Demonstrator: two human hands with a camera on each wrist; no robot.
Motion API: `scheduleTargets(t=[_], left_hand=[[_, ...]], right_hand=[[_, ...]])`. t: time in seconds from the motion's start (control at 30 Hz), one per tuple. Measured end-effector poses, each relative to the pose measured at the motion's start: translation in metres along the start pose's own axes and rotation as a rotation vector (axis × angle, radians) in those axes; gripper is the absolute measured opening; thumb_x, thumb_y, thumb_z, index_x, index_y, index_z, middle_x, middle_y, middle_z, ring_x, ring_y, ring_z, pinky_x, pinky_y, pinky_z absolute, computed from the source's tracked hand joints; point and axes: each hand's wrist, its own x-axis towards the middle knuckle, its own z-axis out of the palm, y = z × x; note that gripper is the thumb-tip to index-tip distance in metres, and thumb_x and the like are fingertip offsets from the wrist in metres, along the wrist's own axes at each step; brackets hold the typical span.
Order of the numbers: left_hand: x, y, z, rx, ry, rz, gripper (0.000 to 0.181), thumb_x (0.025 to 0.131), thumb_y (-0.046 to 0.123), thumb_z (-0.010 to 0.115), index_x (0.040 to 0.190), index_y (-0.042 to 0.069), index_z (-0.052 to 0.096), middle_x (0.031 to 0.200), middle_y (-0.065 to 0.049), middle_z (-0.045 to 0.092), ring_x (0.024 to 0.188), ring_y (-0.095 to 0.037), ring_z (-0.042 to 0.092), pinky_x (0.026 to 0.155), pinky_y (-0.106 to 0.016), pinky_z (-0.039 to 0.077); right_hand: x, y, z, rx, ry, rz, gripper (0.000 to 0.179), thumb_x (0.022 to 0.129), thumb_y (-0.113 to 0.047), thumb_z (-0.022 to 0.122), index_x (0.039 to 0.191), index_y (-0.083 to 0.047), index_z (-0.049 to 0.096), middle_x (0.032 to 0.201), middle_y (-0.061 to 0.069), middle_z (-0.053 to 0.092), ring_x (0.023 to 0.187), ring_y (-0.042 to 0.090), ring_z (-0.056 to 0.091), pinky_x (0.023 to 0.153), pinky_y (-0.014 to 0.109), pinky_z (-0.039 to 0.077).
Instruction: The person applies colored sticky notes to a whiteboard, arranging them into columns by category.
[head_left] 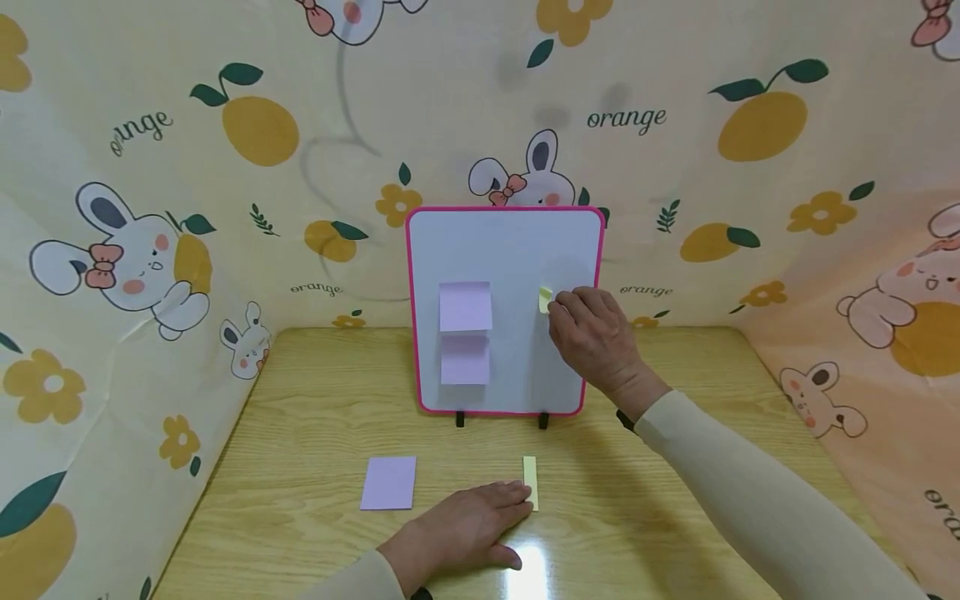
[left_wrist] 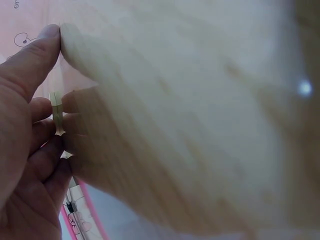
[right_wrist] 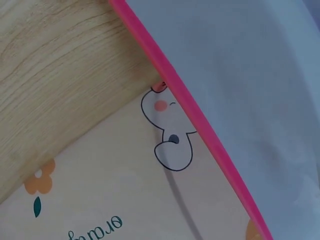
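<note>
At the whiteboard (head_left: 517,250), my right hand (head_left: 596,337) has its fingers curled and pinches the lower edge of a small yellow sticky note (head_left: 544,298), which lies against the board's right half. The right wrist view shows the board's pink edge but not the hand. My left hand (head_left: 472,525) rests flat on the table, fingers straight, its fingertips on a narrow pad of yellow sticky notes (head_left: 530,473). Two purple sticky notes (head_left: 465,307) hang one above the other on the board's left half. A square purple sticky note pad (head_left: 388,483) lies left of my left hand.
The whiteboard stands upright on small black feet (head_left: 543,421) toward the back of the wooden table (head_left: 315,417). Behind it and along both sides runs a printed cloth (head_left: 652,192) with rabbits and oranges. A bright reflection shows on the table near my left thumb.
</note>
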Motion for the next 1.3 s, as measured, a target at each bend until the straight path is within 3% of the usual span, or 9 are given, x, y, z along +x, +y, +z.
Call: scheduleTargets(t=[0.3, 0.5, 0.93, 1.17, 1.3], left_hand=[[-0.001, 0.000, -0.002, -0.012, 0.002, 0.005, 0.074, 0.105, 0.063, 0.049, 0.159, 0.012, 0.048, 0.169, -0.003, 0.040, 0.156, -0.016, 0.038, 0.127, -0.028, 0.035], [-0.001, -0.001, -0.001, -0.020, 0.004, 0.009, 0.075, 0.105, 0.062, 0.049, 0.159, 0.012, 0.047, 0.169, -0.003, 0.040, 0.156, -0.017, 0.038, 0.127, -0.028, 0.035], [-0.001, -0.002, 0.002, -0.033, 0.002, 0.003, 0.075, 0.104, 0.062, 0.050, 0.159, 0.011, 0.048, 0.169, -0.003, 0.040, 0.157, -0.016, 0.037, 0.127, -0.028, 0.034], [0.000, 0.000, -0.001, -0.012, -0.017, -0.006, 0.075, 0.105, 0.063, 0.050, 0.159, 0.012, 0.047, 0.169, -0.002, 0.040, 0.157, -0.016, 0.037, 0.127, -0.027, 0.033], [0.001, 0.003, -0.006, 0.027, -0.040, -0.014, 0.074, 0.104, 0.063, 0.051, 0.159, 0.013, 0.049, 0.168, -0.002, 0.041, 0.156, -0.015, 0.038, 0.126, -0.027, 0.035]], right_hand=[[-0.002, 0.001, 0.008, 0.002, -0.039, -0.008, 0.034, 0.092, -0.016, 0.076, 0.120, 0.003, 0.073, 0.115, 0.017, 0.073, 0.107, 0.034, 0.064, 0.090, 0.043, 0.057], [-0.005, 0.001, 0.009, -0.033, -0.088, -0.003, 0.038, 0.092, -0.018, 0.078, 0.124, 0.002, 0.072, 0.119, 0.017, 0.072, 0.109, 0.034, 0.062, 0.091, 0.043, 0.056], [-0.006, -0.001, 0.009, -0.076, -0.108, -0.003, 0.040, 0.093, -0.021, 0.076, 0.127, -0.001, 0.072, 0.117, 0.015, 0.069, 0.108, 0.033, 0.061, 0.088, 0.043, 0.055], [-0.017, -0.005, 0.015, -0.084, -0.214, -0.019, 0.053, 0.096, -0.029, 0.069, 0.139, 0.002, 0.064, 0.130, 0.019, 0.065, 0.116, 0.035, 0.058, 0.095, 0.045, 0.054], [-0.024, -0.008, 0.017, -0.066, -0.222, -0.037, 0.058, 0.099, -0.033, 0.066, 0.143, 0.004, 0.060, 0.138, 0.021, 0.063, 0.123, 0.037, 0.056, 0.103, 0.047, 0.052]])
